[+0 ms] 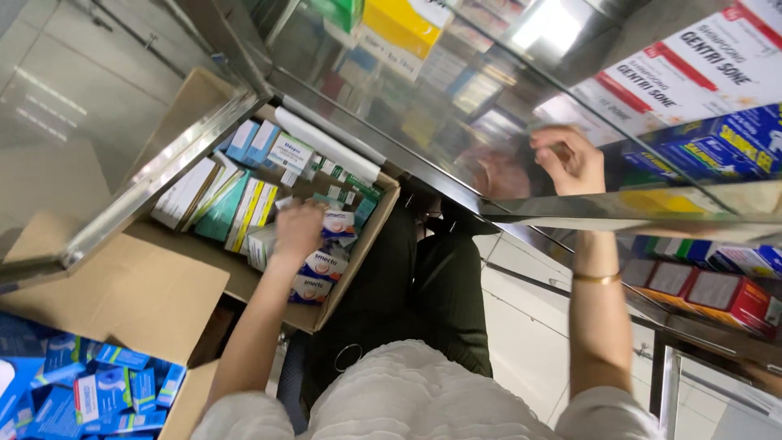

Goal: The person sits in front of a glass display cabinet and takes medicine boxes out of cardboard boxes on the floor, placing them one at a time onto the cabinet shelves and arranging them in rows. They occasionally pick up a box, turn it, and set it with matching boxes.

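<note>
The person leans over an open cardboard box (358, 244) that sits low in front of them, packed with small medicine cartons standing on edge. Their left arm runs down and forward from the shoulder, nearly straight, and the left hand (299, 231) is sunk among the cartons near the box's right wall, back of the hand up, fingers curled down onto a white-and-blue pack with a red patch (336, 222); whether the fingers have actually closed round it I cannot tell, since the hand hides its own grip. Two more packs of the same kind (319, 275) lie just below the wrist, against the box wall. The right arm is raised, forearm upright, a thin gold bangle (596, 278) on the wrist. The right hand (572, 159) reaches behind the glass front of a display cabinet (456, 106), fingers bent loosely and slightly apart, the thumb toward the forefinger, with nothing visibly held; it hovers just beside a row of blue and yellow boxes (717, 147) on the shelf. A metal shelf edge (627, 210) crosses in front of that wrist. At the lower left a second carton holds many blue packs (98, 387).
</note>
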